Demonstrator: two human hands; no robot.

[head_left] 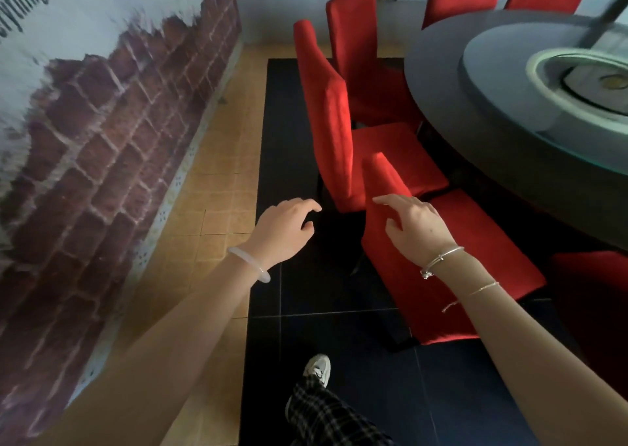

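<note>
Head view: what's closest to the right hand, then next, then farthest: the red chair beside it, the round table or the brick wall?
1. Red chair, just under the right hand.
2. Round table, off to the right.
3. Brick wall, far left.

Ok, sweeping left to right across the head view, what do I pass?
Brick-pattern wall → tan floor tiles → left hand → right hand → round table.

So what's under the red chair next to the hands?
Under the nearest red chair lies black floor tile, and a dark bit of its frame pokes out at the near corner. The seat covers the rest, so its other legs cannot be seen.
</note>
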